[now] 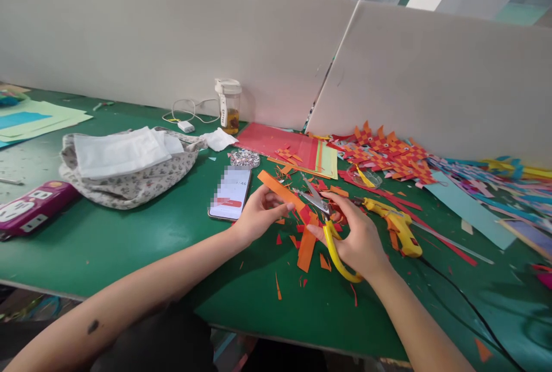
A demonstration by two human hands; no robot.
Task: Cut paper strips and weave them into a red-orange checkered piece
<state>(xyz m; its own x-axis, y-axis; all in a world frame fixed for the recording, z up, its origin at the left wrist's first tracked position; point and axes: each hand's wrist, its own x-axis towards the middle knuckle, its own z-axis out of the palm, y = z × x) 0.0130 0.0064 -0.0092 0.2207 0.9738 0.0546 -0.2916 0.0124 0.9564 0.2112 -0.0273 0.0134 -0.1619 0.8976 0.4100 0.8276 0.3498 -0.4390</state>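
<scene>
Between thumb and fingers, my left hand (263, 211) grips a woven piece of orange and red paper strips (282, 191), one strip end jutting up to the left. My right hand (360, 234) holds yellow-handled scissors (334, 248), their blades parted and pointing up and left beside the paper. Its thumb also lies against an orange strip end (307, 250) that hangs toward me. Fingers of the right hand are partly hidden behind the scissors. Orange and red paper scraps (325, 263) lie scattered beneath both hands.
A yellow hot glue gun (399, 228) with a black cord lies right of my right hand. Left are a phone (230, 192), a floral cloth bag (129, 191) and a purple case (38, 205). Behind stand a drink bottle (230, 104), red sheets (276, 145) and a woven paper pile (383, 153).
</scene>
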